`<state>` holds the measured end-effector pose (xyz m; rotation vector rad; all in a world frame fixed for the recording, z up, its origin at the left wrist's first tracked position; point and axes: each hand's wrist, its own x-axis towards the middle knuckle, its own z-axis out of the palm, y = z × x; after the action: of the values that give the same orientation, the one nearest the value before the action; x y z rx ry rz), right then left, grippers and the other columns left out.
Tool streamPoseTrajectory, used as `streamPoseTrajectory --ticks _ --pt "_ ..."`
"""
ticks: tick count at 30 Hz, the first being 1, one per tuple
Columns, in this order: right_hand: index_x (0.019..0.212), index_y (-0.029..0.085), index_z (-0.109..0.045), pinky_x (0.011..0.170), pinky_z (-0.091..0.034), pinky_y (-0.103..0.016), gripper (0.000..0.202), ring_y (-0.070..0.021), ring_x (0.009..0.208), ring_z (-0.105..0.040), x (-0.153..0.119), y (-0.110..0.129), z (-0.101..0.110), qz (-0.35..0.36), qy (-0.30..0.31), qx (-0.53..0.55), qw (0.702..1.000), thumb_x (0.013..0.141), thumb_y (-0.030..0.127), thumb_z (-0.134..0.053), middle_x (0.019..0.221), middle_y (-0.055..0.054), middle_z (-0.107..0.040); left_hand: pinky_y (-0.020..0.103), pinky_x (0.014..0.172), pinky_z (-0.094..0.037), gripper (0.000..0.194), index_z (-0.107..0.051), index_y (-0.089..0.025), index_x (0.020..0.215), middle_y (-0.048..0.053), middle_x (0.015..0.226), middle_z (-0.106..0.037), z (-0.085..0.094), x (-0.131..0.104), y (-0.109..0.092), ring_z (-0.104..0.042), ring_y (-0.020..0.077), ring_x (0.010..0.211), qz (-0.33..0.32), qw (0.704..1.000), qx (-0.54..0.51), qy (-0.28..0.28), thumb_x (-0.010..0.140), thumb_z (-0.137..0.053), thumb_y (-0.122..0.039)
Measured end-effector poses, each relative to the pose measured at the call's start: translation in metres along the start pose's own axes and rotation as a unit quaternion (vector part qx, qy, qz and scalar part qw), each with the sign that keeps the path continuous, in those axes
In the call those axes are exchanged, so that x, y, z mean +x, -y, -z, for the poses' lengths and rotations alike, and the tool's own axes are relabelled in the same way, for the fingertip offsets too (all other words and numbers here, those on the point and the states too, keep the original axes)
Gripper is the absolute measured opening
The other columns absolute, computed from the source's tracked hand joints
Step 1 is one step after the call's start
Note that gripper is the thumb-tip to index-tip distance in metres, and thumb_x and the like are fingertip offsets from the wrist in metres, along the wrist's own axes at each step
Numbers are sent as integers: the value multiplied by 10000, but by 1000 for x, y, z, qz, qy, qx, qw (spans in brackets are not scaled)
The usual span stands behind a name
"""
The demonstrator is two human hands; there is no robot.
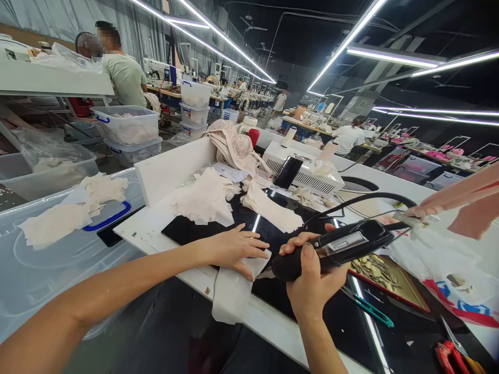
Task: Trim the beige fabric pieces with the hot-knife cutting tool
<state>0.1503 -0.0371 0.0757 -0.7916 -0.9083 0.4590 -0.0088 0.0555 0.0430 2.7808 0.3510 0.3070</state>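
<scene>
My left hand (234, 249) lies with fingers spread on a pale fabric piece (233, 296) that hangs over the table's front edge. In my right hand (315, 275) is a black corded handheld tool (351, 241) with a silver plate, its rounded dark end close to the fabric. Behind my hands, a stack of cream fabric pieces (205, 200) and a longer cream strip (271, 208) rest on the glossy black surface (312, 306). What lies beneath the tool's end is hidden.
Red-handled scissors (448, 358), a teal tool (372, 310) and a tray of small pieces (409, 291) are at right. A phone (288, 172) leans on a white machine (307, 182). Plastic bins (128, 124) stand left. A person (125, 78) sits beyond.
</scene>
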Motion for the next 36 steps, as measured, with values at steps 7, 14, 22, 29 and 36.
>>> streamPoseTrajectory --ticks 7,14,22,29,36 --pt "1240 291 -573 559 -564 -306 481 -140 587 -618 3 8 0 -8 6 17 1000 821 264 -806 787 61 -653 332 693 -495 142 -609 -176 875 40 858 -611 -47 -45 -56 -597 212 778 132 959 199 -155 1000 -583 -116" --pt "1229 279 -574 555 -563 -299 492 -135 582 -594 16 13 -1 -4 -11 9 1000 799 262 -813 766 60 -638 293 860 -555 326 -675 -194 1198 68 1222 -686 -37 -61 -36 -678 208 1091 71 984 99 -132 963 -558 -1" --pt "1236 290 -574 559 -572 -314 494 -141 590 -607 10 8 2 -4 -3 -4 1000 807 256 -817 784 59 -649 302 965 -578 256 -722 -169 1169 67 1194 -739 -20 -51 -18 -694 201 1115 45 989 41 -136 1029 -542 -53" --pt "1239 260 -573 559 -581 -307 506 -137 579 -609 14 9 4 6 -11 -7 1000 796 231 -816 764 57 -664 315 936 -608 307 -678 -110 1214 102 1224 -697 -35 -21 -8 -677 217 1138 93 977 72 -178 986 -518 19" --pt "1234 266 -576 560 -583 -307 504 -144 591 -614 10 11 14 3 -18 -16 1000 798 240 -828 765 58 -665 318 901 -606 299 -698 -132 1117 86 1142 -704 -46 -21 -3 -667 218 1075 94 978 87 -163 952 -533 53"
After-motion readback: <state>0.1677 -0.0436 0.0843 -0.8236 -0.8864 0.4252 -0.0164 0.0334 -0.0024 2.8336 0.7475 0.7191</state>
